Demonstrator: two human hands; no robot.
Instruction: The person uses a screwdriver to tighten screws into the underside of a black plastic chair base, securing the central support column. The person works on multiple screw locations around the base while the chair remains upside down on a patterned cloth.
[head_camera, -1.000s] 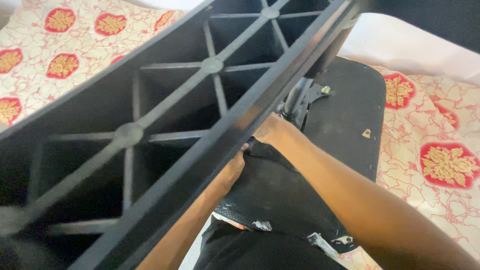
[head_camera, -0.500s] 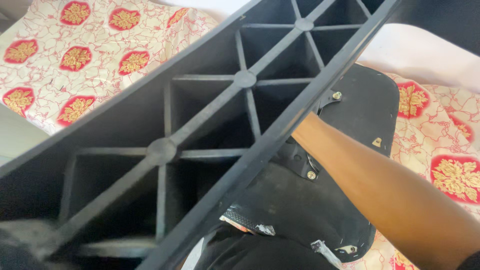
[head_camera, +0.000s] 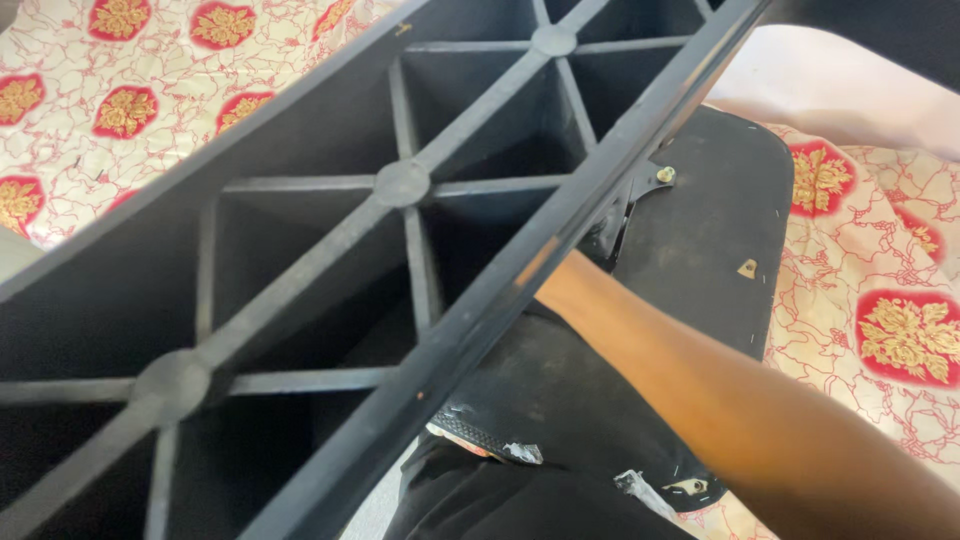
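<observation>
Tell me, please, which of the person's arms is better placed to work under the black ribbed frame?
Probably the right. The right forearm already reaches over the black panel and passes beneath the black ribbed frame, near the brass screw. Its hand is hidden, and the left arm is not in view.

Black ribbed frame (head_camera: 400, 185) now sits lower and further right in view, hiding both hands; left forearm gone from sight, only right forearm (head_camera: 720, 400) shows, more patterned cloth (head_camera: 130, 90) exposed.
</observation>
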